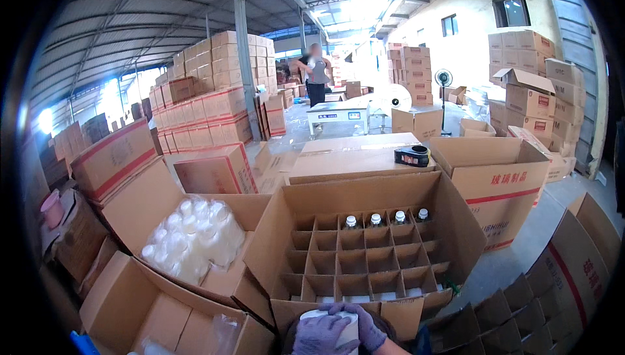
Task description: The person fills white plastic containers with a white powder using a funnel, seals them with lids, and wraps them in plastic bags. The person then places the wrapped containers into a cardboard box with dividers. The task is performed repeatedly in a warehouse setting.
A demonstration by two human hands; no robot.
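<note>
At the near edge of the open carton, my left hand point(319, 335) and my right hand point(370, 330), both in purple-grey gloves, are wrapped round a smooth white object point(351, 333). Its kind is hidden, since the fingers cover most of it. Just beyond stands the carton point(260, 244) with a cardboard divider grid point(351, 260). Several clear bottles with white caps point(375, 219) stand upright in its far row toward the right. The nearer cells I can see hold no bottles.
Left of the carton, shrink-wrapped white bottles point(195, 234) lie in another open box, with an open carton point(169, 309) nearer. A black tape dispenser point(412, 156) rests on a closed carton. Cartons crowd the right, one with dividers point(495, 316). A person point(316, 75) stands far off.
</note>
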